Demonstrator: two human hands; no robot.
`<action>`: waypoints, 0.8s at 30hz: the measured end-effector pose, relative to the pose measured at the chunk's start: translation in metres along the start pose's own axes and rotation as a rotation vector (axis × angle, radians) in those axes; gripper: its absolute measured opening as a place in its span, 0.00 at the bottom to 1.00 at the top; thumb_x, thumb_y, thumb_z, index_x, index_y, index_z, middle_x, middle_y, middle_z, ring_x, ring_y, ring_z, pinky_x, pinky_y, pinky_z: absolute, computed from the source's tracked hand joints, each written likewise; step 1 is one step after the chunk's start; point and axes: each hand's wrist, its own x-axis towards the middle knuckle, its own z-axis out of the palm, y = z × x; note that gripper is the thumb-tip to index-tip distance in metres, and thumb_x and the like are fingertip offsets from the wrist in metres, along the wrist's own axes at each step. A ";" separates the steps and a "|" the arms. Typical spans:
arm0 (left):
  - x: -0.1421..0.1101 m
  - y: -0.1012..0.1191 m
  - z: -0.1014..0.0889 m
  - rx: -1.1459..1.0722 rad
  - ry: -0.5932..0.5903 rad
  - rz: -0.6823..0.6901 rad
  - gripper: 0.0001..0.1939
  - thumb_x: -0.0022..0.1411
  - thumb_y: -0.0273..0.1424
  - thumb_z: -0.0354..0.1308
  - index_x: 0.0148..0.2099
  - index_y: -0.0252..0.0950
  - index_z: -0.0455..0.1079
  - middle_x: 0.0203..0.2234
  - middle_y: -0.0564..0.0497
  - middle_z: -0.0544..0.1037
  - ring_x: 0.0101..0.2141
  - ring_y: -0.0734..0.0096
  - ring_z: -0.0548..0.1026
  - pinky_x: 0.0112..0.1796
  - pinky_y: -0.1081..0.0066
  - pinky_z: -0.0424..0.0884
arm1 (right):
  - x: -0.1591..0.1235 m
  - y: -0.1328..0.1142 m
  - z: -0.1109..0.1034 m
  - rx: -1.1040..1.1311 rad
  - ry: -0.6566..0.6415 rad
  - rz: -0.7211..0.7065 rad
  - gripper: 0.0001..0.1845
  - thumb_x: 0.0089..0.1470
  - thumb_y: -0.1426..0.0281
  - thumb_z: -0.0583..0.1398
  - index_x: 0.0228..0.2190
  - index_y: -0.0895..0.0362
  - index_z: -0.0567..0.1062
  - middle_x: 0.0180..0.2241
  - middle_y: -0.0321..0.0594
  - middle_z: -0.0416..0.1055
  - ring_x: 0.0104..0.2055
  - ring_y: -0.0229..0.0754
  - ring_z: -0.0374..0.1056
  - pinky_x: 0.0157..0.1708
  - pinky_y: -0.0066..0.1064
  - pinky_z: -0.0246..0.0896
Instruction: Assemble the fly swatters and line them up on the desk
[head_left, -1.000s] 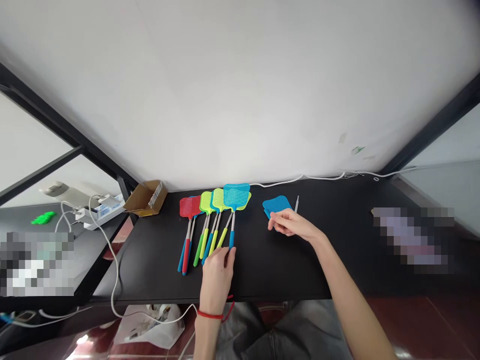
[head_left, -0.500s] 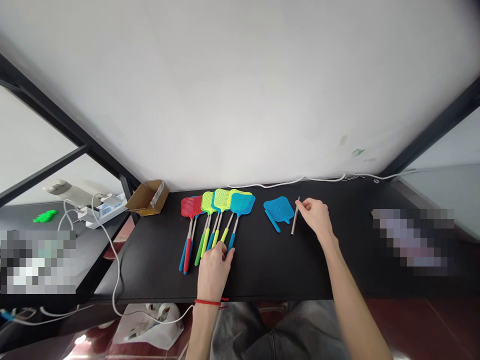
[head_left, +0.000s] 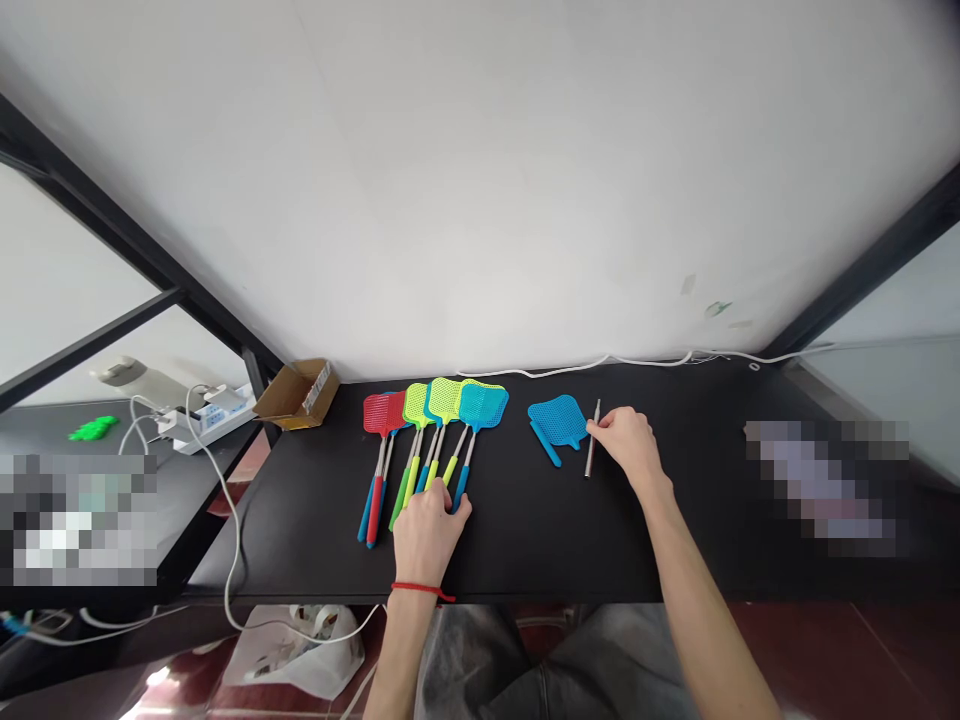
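At the lower end of a blue fly swatter, my left hand is closed on the blue handle. That swatter lies at the right of a row of several red, yellow-green and blue swatters with metal shafts, including a red swatter. My right hand pinches a thin metal telescopic rod between thumb and fingers, near the tabletop. Just left of the rod lie a loose blue swatter head and a separate blue handle, side by side.
An open cardboard box stands at the back left of the black table, beside a white power strip with cables. A white cord runs along the wall. A blurred-out object lies at the right.
My right hand has shifted slightly left and down, its grip now lower on the rod, which stands more upright in view. My left hand stays nearly in place at the swatter handle.
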 end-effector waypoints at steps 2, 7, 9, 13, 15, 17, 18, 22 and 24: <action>0.000 -0.001 -0.001 0.002 0.006 -0.010 0.14 0.63 0.40 0.55 0.29 0.39 0.59 0.22 0.52 0.70 0.27 0.64 0.72 0.24 0.71 0.50 | 0.000 0.000 0.000 0.014 -0.014 -0.009 0.14 0.51 0.58 0.61 0.27 0.56 0.80 0.30 0.50 0.78 0.35 0.53 0.74 0.28 0.33 0.55; -0.002 0.003 -0.003 -0.022 0.000 0.008 0.12 0.63 0.40 0.56 0.32 0.39 0.62 0.23 0.51 0.71 0.26 0.64 0.72 0.24 0.71 0.50 | -0.001 0.003 -0.001 0.017 -0.012 -0.030 0.13 0.49 0.61 0.61 0.27 0.57 0.80 0.29 0.51 0.77 0.33 0.51 0.74 0.27 0.32 0.55; -0.003 0.013 -0.003 -0.059 0.011 0.060 0.13 0.65 0.40 0.54 0.32 0.39 0.62 0.22 0.51 0.71 0.25 0.65 0.72 0.24 0.71 0.50 | -0.001 0.002 -0.001 0.003 -0.011 -0.037 0.12 0.49 0.61 0.61 0.26 0.57 0.79 0.29 0.50 0.77 0.32 0.51 0.74 0.26 0.32 0.54; 0.005 0.055 0.004 -0.165 0.019 0.171 0.18 0.70 0.43 0.46 0.32 0.39 0.64 0.20 0.50 0.71 0.24 0.65 0.72 0.24 0.70 0.49 | -0.001 0.001 -0.003 -0.031 -0.011 -0.042 0.12 0.49 0.62 0.60 0.24 0.56 0.78 0.27 0.50 0.76 0.31 0.51 0.73 0.25 0.32 0.52; 0.015 0.083 0.011 -0.221 -0.011 0.205 0.20 0.71 0.45 0.45 0.32 0.38 0.66 0.21 0.48 0.72 0.25 0.63 0.74 0.25 0.70 0.51 | 0.000 0.001 -0.004 -0.044 -0.002 -0.049 0.12 0.50 0.62 0.59 0.23 0.56 0.77 0.26 0.49 0.76 0.31 0.51 0.73 0.26 0.33 0.51; 0.028 0.108 0.017 -0.240 -0.032 0.192 0.23 0.70 0.48 0.45 0.34 0.37 0.68 0.26 0.44 0.75 0.28 0.60 0.75 0.26 0.69 0.54 | 0.002 0.002 -0.004 -0.052 0.010 -0.060 0.12 0.50 0.61 0.59 0.22 0.55 0.76 0.25 0.48 0.75 0.32 0.51 0.73 0.27 0.33 0.51; 0.035 0.119 0.020 -0.238 -0.036 0.171 0.24 0.69 0.50 0.45 0.34 0.36 0.70 0.27 0.42 0.76 0.29 0.58 0.76 0.27 0.69 0.56 | 0.003 0.003 -0.004 -0.054 0.015 -0.065 0.13 0.51 0.61 0.59 0.23 0.55 0.76 0.25 0.47 0.75 0.32 0.51 0.73 0.28 0.33 0.51; 0.058 0.139 0.030 -0.213 -0.099 0.137 0.25 0.67 0.50 0.50 0.35 0.33 0.72 0.31 0.37 0.77 0.35 0.51 0.78 0.33 0.66 0.63 | 0.006 0.006 -0.003 -0.034 0.024 -0.085 0.13 0.53 0.61 0.57 0.26 0.55 0.75 0.27 0.46 0.75 0.34 0.51 0.73 0.29 0.32 0.52; 0.065 0.138 0.035 -0.207 -0.133 0.153 0.22 0.66 0.47 0.52 0.34 0.33 0.73 0.32 0.37 0.77 0.36 0.51 0.78 0.34 0.65 0.64 | 0.007 0.007 -0.004 0.026 0.028 -0.099 0.12 0.54 0.61 0.56 0.26 0.55 0.74 0.28 0.45 0.76 0.34 0.50 0.72 0.30 0.33 0.53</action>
